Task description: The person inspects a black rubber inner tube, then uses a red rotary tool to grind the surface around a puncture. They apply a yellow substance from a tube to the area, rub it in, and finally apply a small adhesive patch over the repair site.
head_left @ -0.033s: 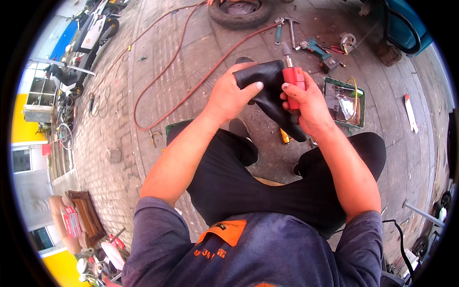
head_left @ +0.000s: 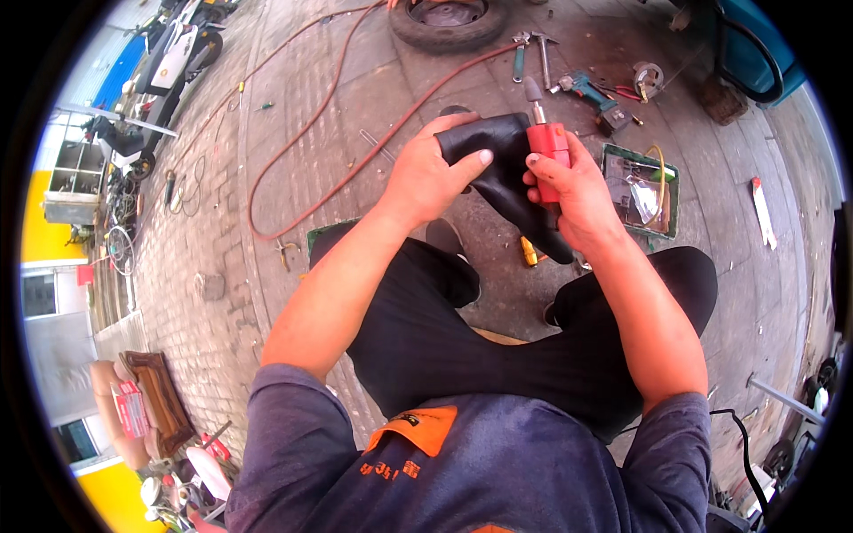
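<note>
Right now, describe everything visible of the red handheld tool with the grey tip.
The red, plastic-looking handheld tool has a silver metal shaft and a grey, tapered tip pointing toward the picture's top. The right grip holds its body, partly hiding it. In view it overlaps the black, rubber-looking tube; whether they touch is unclear.

Orange characters (head_left: 385, 471), not clearly legible, on the dark shirt (head_left: 533, 453).

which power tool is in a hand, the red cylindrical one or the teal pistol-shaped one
The red cylindrical power tool with the grey conical tip, gripped in the right hand; the teal pistol-shaped drill lies on the grey paved ground.
</note>
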Tool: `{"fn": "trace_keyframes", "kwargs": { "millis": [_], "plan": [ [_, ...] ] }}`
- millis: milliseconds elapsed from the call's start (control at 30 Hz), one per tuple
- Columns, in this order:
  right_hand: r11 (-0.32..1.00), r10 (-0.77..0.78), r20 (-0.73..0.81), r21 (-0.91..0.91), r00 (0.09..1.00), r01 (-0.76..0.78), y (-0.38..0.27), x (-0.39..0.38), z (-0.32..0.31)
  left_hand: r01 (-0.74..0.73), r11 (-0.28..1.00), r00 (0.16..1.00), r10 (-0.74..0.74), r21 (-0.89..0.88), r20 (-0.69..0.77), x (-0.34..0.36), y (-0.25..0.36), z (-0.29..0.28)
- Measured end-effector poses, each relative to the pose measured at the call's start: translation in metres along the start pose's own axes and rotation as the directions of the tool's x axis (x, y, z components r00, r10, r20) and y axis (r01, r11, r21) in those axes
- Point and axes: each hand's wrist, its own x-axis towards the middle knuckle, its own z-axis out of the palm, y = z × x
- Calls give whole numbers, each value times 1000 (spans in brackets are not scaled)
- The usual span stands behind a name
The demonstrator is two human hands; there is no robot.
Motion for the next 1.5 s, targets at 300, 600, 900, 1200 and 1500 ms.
{"fn": "trace_keyframes", "kwargs": {
  "millis": [300,600,900,1200,1500],
  "plan": [
    [582,-388,92,-747,917,321,-10,-16,8,-19,999,999,19,27,-25,0,-15,2],
    [256,-426,281,-874,860,413,-5,-36,22,29,997,999,-30,77,18,2,-18,1],
    [178,-521,275,-891,808,418,1,-25,21,62,998,998,-62,-10,-1,3,-18,2],
    [143,-529,333,-872,780,469,-1,-29,25,110,994,993,-111,-24,-36,-1,3,5],
    [110,-549,358,-865,756,489,4,-28,28,138,974,990,-140,-181,1,0,-3,4]
  ]
}}
